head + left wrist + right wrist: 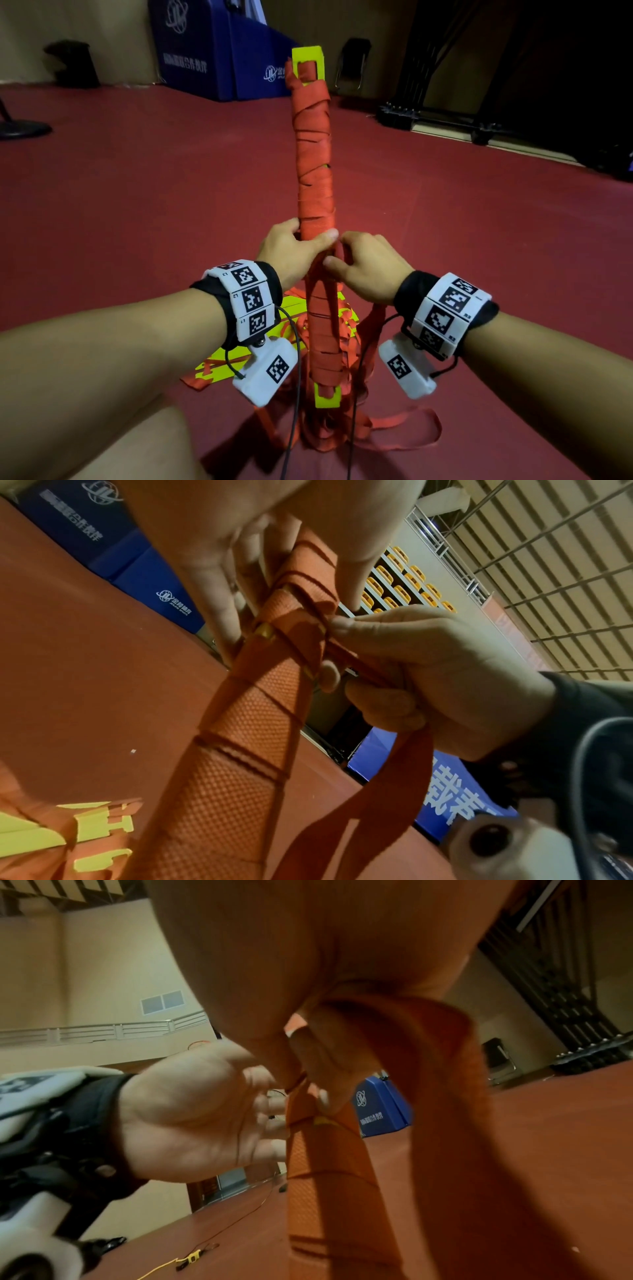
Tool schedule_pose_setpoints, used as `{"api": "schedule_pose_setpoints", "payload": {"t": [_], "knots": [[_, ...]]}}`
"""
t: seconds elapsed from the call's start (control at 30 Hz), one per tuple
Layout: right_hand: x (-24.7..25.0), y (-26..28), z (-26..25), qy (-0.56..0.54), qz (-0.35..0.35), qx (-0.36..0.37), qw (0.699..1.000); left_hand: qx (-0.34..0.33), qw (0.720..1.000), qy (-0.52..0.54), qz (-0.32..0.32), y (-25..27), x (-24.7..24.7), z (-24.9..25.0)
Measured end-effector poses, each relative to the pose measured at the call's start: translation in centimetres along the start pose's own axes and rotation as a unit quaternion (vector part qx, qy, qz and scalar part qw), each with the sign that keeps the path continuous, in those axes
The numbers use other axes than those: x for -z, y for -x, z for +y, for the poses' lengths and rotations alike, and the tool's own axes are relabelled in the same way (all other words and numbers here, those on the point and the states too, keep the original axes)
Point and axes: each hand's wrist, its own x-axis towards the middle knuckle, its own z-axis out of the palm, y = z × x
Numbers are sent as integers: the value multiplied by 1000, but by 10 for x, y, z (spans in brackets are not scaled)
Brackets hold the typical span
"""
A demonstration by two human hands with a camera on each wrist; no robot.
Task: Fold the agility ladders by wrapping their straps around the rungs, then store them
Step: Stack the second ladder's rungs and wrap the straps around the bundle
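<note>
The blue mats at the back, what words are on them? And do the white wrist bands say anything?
Blue mats: white round logo and a line of white Chinese writing, too blurred to read.
Nearer blue mat: the same logo with small writing, too small to read.
Blue banner: big white Chinese characters, cut off by the right hand, not readable.
Left wrist band: black-and-white square codes; tiny labels, unreadable.
Right wrist band: codes; "R3" perhaps.

The floor (137,205) is dark red and covers the whole room. At the back stands a big blue box (219,51) with white writing on it. A folding chair (352,65) stands near it by the tan wall (85,20). A black metal frame (445,85) sits on the right. Rows of yellow seats (400,585) are high up. The right side is dark.
</note>
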Motion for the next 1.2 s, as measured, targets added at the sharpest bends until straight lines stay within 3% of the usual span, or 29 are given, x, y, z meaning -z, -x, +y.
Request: {"api": "schedule_pose_setpoints", "payload": {"t": [0.17,0.33,0.47,0.63,0.87,1.2], "knots": [[-2,-2,8,18,20,-20,999,47,997,54,-35,8,-2,14],[-2,-2,16,31,38,-40,998,33,993,50,-99,13,-5,17],[1,1,19,21,41,-50,998,22,993,63,-101,13,-8,16],[6,-1,27,-46,24,-42,998,70,984,130,-97,5,-3,10],[1,-3,29,-153,0,-12,988,46,976,60,-204,4,4,-3],[4,-1,20,-170,-29,-35,984,47,987,6,-156,2,7,-7]]}}
